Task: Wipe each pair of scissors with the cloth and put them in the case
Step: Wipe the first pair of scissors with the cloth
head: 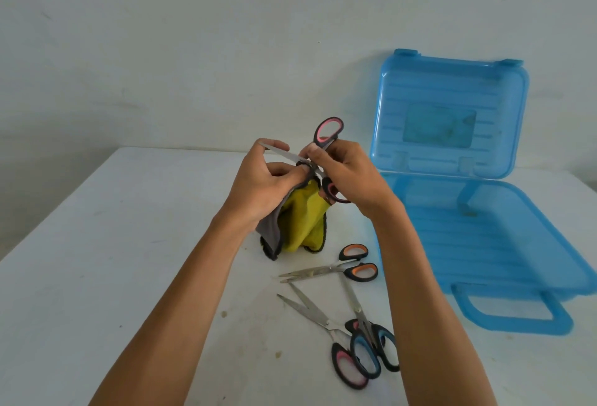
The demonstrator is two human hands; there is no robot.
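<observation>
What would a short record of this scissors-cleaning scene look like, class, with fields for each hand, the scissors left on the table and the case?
left hand: grips the yellow and grey cloth against a blade of the held pink-handled scissors
right hand: holds those scissors by the handles, blades open
waiting on table: orange-handled scissors, blue-handled scissors, second pink-handled scissors
blue case: open, lid upright, no scissors inside
</observation>
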